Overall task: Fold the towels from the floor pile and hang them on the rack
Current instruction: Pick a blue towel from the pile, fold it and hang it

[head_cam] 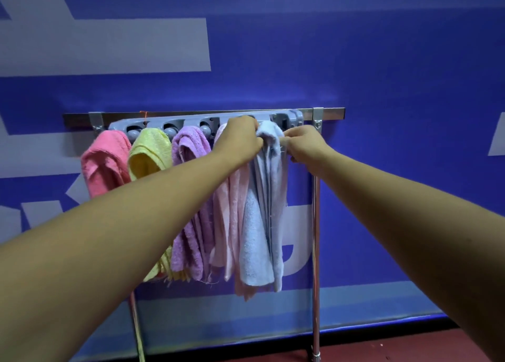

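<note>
A grey plastic towel rack (191, 121) with ball clips is fixed to a metal rail (332, 114) on a stand. Hanging from it, left to right, are a pink towel (105, 164), a yellow towel (149, 153), a purple towel (188, 145), a pale pink towel (229, 219) and a light blue towel (259, 238). My left hand (239, 140) pinches the top of the light blue towel at the rack slot. My right hand (306, 145) grips the same towel's top from the right side.
A blue wall with pale lettering stands right behind the rack. The stand's chrome post (316, 252) drops to a dark red floor (382, 348) at the lower right. A second thin leg (136, 329) shows at the lower left. The floor pile is out of view.
</note>
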`<state>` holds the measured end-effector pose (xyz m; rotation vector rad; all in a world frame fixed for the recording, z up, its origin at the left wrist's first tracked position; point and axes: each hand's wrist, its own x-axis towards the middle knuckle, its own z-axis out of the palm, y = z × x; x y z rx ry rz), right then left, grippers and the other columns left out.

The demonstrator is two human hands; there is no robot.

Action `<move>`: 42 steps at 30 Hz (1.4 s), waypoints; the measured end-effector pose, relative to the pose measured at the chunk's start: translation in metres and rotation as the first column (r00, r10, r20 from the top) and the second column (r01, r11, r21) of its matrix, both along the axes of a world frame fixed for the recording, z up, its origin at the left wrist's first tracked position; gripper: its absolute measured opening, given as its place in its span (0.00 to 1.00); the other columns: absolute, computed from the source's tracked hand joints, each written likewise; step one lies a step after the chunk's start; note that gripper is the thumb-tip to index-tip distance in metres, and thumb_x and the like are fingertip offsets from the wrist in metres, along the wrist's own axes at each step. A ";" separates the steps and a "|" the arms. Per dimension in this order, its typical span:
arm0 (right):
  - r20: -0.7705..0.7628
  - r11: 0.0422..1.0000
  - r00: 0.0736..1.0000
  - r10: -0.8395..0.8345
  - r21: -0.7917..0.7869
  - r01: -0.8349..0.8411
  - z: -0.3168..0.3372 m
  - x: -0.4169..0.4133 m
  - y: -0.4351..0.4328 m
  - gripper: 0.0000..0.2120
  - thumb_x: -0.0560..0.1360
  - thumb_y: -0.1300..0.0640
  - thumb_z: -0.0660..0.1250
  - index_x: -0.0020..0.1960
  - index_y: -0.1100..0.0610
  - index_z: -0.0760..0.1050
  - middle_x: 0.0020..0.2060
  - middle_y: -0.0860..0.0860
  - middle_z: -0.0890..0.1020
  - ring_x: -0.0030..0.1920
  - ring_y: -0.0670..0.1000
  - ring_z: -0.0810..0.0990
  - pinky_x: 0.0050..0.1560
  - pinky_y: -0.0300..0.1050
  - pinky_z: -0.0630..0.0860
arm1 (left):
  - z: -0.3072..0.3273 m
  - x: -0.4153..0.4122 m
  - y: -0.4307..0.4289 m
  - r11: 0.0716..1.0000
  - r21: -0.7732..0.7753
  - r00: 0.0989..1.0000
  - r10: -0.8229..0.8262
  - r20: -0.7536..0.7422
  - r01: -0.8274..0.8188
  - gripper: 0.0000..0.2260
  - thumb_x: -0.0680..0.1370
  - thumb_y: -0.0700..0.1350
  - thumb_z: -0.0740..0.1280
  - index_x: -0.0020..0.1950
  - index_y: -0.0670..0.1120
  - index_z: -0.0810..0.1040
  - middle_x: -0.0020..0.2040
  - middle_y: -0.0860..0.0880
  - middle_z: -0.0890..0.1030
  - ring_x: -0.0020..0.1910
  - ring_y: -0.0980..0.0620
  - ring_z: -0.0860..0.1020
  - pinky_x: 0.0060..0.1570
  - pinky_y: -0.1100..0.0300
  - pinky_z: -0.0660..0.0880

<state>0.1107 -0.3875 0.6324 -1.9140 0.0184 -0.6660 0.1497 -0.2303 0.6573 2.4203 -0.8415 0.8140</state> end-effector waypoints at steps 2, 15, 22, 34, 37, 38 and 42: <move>0.064 0.990 0.994 -0.085 -0.104 0.092 0.008 0.003 -0.004 0.10 0.73 0.63 0.68 0.33 0.59 0.73 0.28 0.53 0.63 0.30 0.49 0.60 0.30 0.42 0.58 | -0.003 0.003 0.000 0.999 0.026 1.000 0.024 0.019 -0.024 0.06 0.71 0.38 0.64 0.43 0.42 0.81 0.42 0.40 0.82 0.47 0.39 0.80 0.44 0.53 0.74; 0.225 0.923 0.950 -0.215 -0.271 0.273 0.016 0.017 0.006 0.11 0.75 0.67 0.63 0.45 0.59 0.85 0.37 0.55 0.83 0.39 0.54 0.82 0.41 0.46 0.78 | -0.025 -0.002 -0.003 0.977 -0.179 0.970 -0.147 -0.195 0.112 0.23 0.73 0.35 0.59 0.65 0.51 0.77 0.53 0.44 0.83 0.53 0.42 0.77 0.43 0.58 0.67; 0.088 0.958 0.996 -0.001 -0.285 0.026 -0.003 0.000 0.011 0.21 0.71 0.61 0.57 0.53 0.52 0.85 0.42 0.54 0.87 0.38 0.49 0.76 0.40 0.47 0.76 | -0.039 -0.012 0.004 0.908 -0.367 0.818 -0.363 -0.446 0.203 0.23 0.65 0.40 0.62 0.60 0.49 0.78 0.38 0.50 0.76 0.37 0.51 0.71 0.38 0.58 0.67; -0.210 0.895 0.951 -0.225 -0.430 0.117 -0.108 -0.079 0.041 0.20 0.78 0.54 0.63 0.67 0.59 0.74 0.62 0.55 0.80 0.60 0.55 0.78 0.55 0.45 0.73 | -0.128 -0.047 0.086 0.993 -0.117 0.858 -0.053 -0.511 -0.008 0.16 0.76 0.40 0.65 0.63 0.45 0.79 0.58 0.47 0.83 0.60 0.47 0.79 0.61 0.57 0.74; -0.286 0.918 0.931 -0.228 -0.383 0.107 -0.150 -0.099 0.065 0.17 0.77 0.55 0.62 0.62 0.62 0.75 0.54 0.58 0.83 0.53 0.55 0.80 0.50 0.44 0.72 | -0.166 -0.067 0.118 0.997 -0.037 0.858 0.044 -0.512 -0.074 0.12 0.76 0.42 0.65 0.58 0.45 0.82 0.56 0.44 0.84 0.58 0.46 0.80 0.59 0.56 0.74; -0.308 0.917 0.925 -0.225 -0.388 0.093 -0.165 -0.104 0.074 0.15 0.75 0.54 0.62 0.57 0.62 0.76 0.49 0.58 0.84 0.50 0.56 0.81 0.46 0.44 0.71 | -0.182 -0.075 0.129 0.996 -0.013 0.848 0.071 -0.526 -0.092 0.10 0.76 0.42 0.66 0.56 0.45 0.82 0.55 0.44 0.84 0.57 0.45 0.80 0.57 0.57 0.74; -0.428 0.912 0.880 -0.208 -0.409 0.017 -0.246 -0.115 0.108 0.17 0.77 0.56 0.64 0.63 0.65 0.75 0.59 0.62 0.81 0.62 0.62 0.77 0.58 0.50 0.71 | -0.258 -0.097 0.172 0.985 0.086 0.746 0.168 -0.645 -0.147 0.09 0.75 0.43 0.65 0.52 0.46 0.82 0.51 0.45 0.85 0.53 0.45 0.81 0.53 0.57 0.76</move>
